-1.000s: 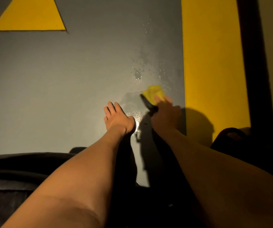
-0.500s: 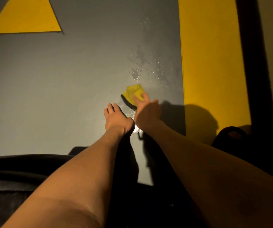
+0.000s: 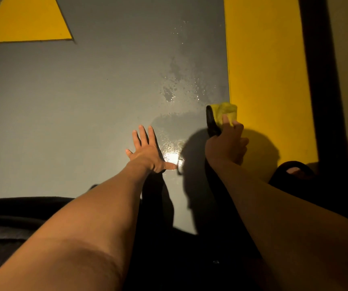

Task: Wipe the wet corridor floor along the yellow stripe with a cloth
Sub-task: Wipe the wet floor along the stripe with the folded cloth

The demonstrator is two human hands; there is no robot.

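My right hand [image 3: 226, 143] grips a yellow cloth [image 3: 224, 113] with a dark edge and presses it on the grey floor [image 3: 85, 112], right at the left border of the wide yellow stripe [image 3: 263, 70]. A wet patch [image 3: 181, 89] with droplets and smears lies just beyond and left of the cloth. My left hand [image 3: 148, 150] rests flat on the floor, fingers spread, beside a bright glare on the wet surface [image 3: 172, 157].
A yellow triangle marking [image 3: 24, 22] is painted on the floor at the far left. A dark band [image 3: 320, 80] and a pale wall run along the right of the stripe. A dark sandal with my foot [image 3: 292, 171] sits at the right; dark clothing fills the bottom.
My right hand swept the cloth left, then back right to the edge of the yellow stripe. My left hand stayed planted, its fingers now more spread.
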